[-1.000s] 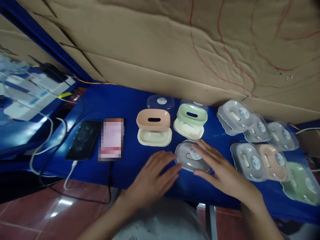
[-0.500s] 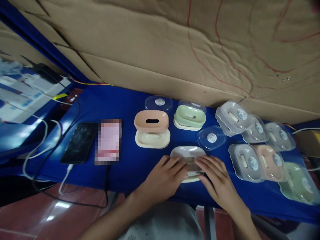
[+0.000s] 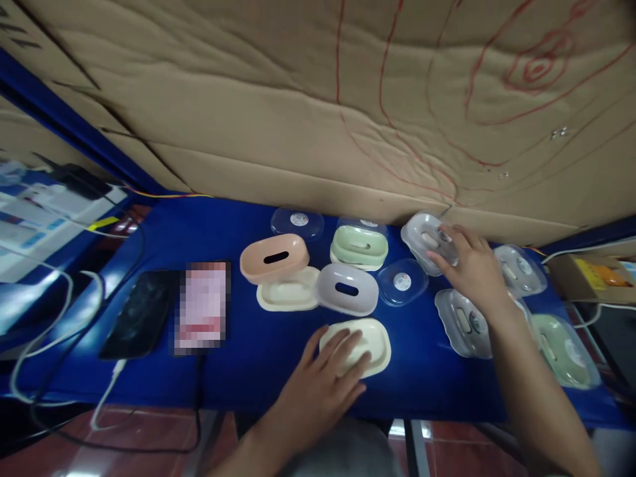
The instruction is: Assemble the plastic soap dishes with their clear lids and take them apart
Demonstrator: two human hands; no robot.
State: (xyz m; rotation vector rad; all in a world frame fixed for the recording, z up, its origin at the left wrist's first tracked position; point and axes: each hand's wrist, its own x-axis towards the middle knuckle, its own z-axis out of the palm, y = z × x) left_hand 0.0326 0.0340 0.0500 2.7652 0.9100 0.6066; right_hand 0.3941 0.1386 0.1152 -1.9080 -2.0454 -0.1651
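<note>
My left hand (image 3: pixel 322 381) lies flat, fingers spread, on a cream soap-dish base (image 3: pixel 370 341) near the front of the blue table (image 3: pixel 238 344). Just behind it sits a grey slotted dish insert (image 3: pixel 346 290). My right hand (image 3: pixel 470 265) reaches to the back right and its fingers rest on a lidded grey soap dish (image 3: pixel 424 242) by the cardboard wall. A loose clear lid (image 3: pixel 402 281) lies between the two hands.
A pink insert (image 3: pixel 274 257) over a cream base (image 3: pixel 288 296), a clear lid (image 3: pixel 297 222) and a green dish (image 3: pixel 359 245) stand at the back. More lidded dishes (image 3: pixel 561 341) crowd the right. Two phones (image 3: pixel 201 305) and cables (image 3: pixel 34 331) lie left. A cardboard wall (image 3: pixel 318 99) rises behind.
The grey dish has been taken apart: its insert now sits behind the cream base. My right hand left it and moved to the back right onto another lidded dish. The view shifted right.
</note>
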